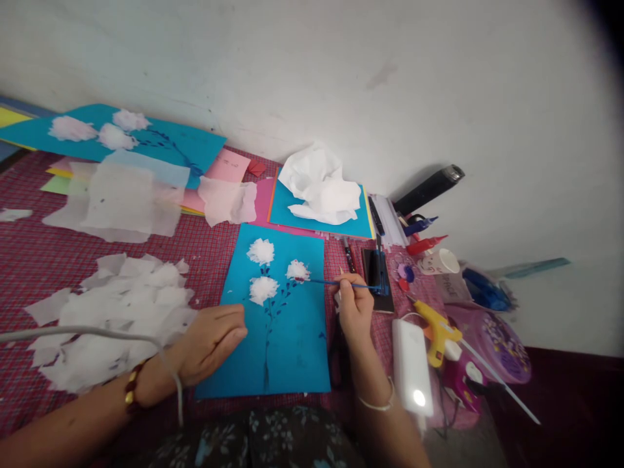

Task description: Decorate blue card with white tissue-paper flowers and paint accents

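A blue sheet of paper lies before me, with three white crumpled-paper flowers and dark blue painted stems and leaves. My right hand pinches a thin blue paintbrush just right of the sheet. Its tip is at the right-hand flower, on its lower edge. Closed loosely, my left hand rests on the sheet's left side, with no object visible in it. The painted stem runs down the sheet between my hands.
Torn white paper pieces heap at left, crossed by a grey cable. Behind stand a second flower picture and crumpled tissue. At right are a black box, white power bank, yellow glue gun and paper cup.
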The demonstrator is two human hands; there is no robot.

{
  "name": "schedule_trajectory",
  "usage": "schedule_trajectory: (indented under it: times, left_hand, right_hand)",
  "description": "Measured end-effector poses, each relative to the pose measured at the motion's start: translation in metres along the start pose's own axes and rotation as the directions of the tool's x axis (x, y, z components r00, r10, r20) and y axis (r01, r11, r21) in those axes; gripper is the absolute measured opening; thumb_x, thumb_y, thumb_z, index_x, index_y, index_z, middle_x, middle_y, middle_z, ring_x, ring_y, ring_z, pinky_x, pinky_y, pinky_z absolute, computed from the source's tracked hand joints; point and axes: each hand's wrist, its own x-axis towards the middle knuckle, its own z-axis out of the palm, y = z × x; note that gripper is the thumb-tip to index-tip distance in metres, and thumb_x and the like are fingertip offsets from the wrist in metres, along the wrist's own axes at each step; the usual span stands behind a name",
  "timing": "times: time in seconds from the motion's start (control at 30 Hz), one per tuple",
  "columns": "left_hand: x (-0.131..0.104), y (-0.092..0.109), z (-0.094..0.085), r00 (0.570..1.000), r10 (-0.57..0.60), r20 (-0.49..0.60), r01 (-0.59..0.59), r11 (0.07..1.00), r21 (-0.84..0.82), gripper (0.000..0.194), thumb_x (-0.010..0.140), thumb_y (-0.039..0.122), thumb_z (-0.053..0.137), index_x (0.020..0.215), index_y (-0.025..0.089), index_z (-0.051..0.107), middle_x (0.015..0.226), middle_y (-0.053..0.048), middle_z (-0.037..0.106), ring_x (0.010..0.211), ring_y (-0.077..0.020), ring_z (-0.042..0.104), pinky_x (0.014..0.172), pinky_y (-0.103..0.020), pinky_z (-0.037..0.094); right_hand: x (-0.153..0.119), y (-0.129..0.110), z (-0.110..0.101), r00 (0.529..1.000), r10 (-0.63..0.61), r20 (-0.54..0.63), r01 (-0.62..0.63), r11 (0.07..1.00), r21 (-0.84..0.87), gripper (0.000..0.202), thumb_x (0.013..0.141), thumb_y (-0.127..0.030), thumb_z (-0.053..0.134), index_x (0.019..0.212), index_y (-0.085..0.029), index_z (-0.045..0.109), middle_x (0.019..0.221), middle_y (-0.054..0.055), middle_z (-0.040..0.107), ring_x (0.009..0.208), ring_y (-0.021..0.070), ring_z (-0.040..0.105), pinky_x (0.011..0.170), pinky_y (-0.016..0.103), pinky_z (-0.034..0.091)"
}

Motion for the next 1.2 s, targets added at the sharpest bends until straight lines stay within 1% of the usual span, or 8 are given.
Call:
schedule_trajectory:
  times: [0.2,0.43,0.6,0.67,0.83,0.93,1.03,1.2]
  left_hand:
    - [0.001,-0.001,0.001,1.000,0.004,-0.019,-0.004,1.000,0.007,0.028,0.096,0.014,0.035,0.070,0.018,0.044,0.065,0.002,0.046,0.059,-0.0114,0.043,0.057,-0.024,0.035]
    - [0.001,-0.002,0.002,1.000,0.002,-0.010,-0.002,1.000,-0.018,0.029,0.097,0.016,0.035,0.070,0.018,0.043,0.065,0.002,0.046,0.059,-0.0120,0.043,0.057,-0.025,0.034]
    - [-0.002,-0.006,0.006,1.000,0.005,0.004,-0.005,1.000,-0.028,0.029,0.099,0.016,0.034,0.071,0.018,0.042,0.067,0.002,0.045,0.061,-0.0124,0.042,0.059,-0.026,0.034]
    - [-0.004,-0.007,0.007,1.000,0.004,0.007,-0.003,0.999,-0.037,0.029,0.099,0.016,0.034,0.071,0.018,0.042,0.067,0.002,0.045,0.062,-0.0126,0.042,0.059,-0.026,0.034]
    - [-0.006,-0.010,0.008,1.000,-0.013,0.020,0.014,0.999,-0.048,0.030,0.100,0.018,0.033,0.072,0.018,0.043,0.068,0.001,0.045,0.062,-0.0130,0.042,0.059,-0.027,0.034]
    - [-0.006,-0.010,0.008,0.999,-0.018,0.028,0.019,0.999,-0.043,0.031,0.100,0.019,0.033,0.071,0.019,0.044,0.067,0.001,0.046,0.062,-0.0134,0.042,0.059,-0.028,0.034]
    - [-0.005,-0.008,0.007,1.000,-0.020,0.024,0.021,0.999,-0.026,0.032,0.100,0.020,0.033,0.070,0.019,0.044,0.067,0.001,0.046,0.061,-0.0133,0.042,0.059,-0.028,0.034]
    - [-0.003,-0.006,0.005,1.000,-0.008,0.009,0.008,1.000,-0.010,0.032,0.099,0.019,0.034,0.069,0.018,0.044,0.066,0.002,0.046,0.060,-0.0127,0.043,0.058,-0.027,0.034]
  right_hand:
    - [-0.004,-0.010,0.002,0.999,-0.035,-0.013,0.036,0.999,0.040,0.019,0.093,-0.028,0.049,0.083,-0.022,0.065,0.068,-0.002,0.064,0.064,0.0139,0.060,0.063,0.028,0.046]
    - [-0.007,-0.008,0.011,0.994,-0.031,0.101,0.036,0.999,-0.041,0.016,0.091,-0.027,0.052,0.088,-0.022,0.067,0.078,0.002,0.069,0.071,0.0166,0.067,0.064,0.029,0.053]
    - [-0.007,-0.012,0.009,0.998,-0.054,0.029,0.055,0.998,-0.038,0.016,0.091,-0.028,0.052,0.086,-0.022,0.066,0.077,0.002,0.069,0.068,0.0161,0.067,0.064,0.030,0.054]
    - [-0.008,-0.011,0.009,0.998,-0.058,0.026,0.059,0.998,-0.022,0.016,0.092,-0.028,0.052,0.087,-0.022,0.067,0.077,0.002,0.070,0.070,0.0162,0.067,0.065,0.030,0.054]
    - [-0.010,0.000,0.009,0.991,-0.035,0.128,0.043,0.997,-0.058,0.016,0.092,-0.027,0.053,0.095,-0.023,0.068,0.087,0.004,0.071,0.082,0.0190,0.067,0.073,0.034,0.053]
    - [-0.009,0.001,0.008,0.988,-0.038,0.151,0.048,0.997,-0.059,0.016,0.091,-0.026,0.053,0.095,-0.023,0.068,0.088,0.004,0.070,0.085,0.0197,0.066,0.076,0.035,0.052]
    - [-0.008,-0.006,0.004,0.993,-0.058,0.105,0.060,0.998,-0.014,0.015,0.090,-0.025,0.053,0.092,-0.023,0.068,0.086,0.003,0.068,0.082,0.0185,0.065,0.074,0.034,0.051]
    - [-0.003,-0.016,-0.002,0.998,-0.065,-0.026,0.066,0.996,0.060,0.014,0.088,-0.024,0.053,0.085,-0.022,0.066,0.076,0.000,0.064,0.071,0.0169,0.061,0.067,0.031,0.048]
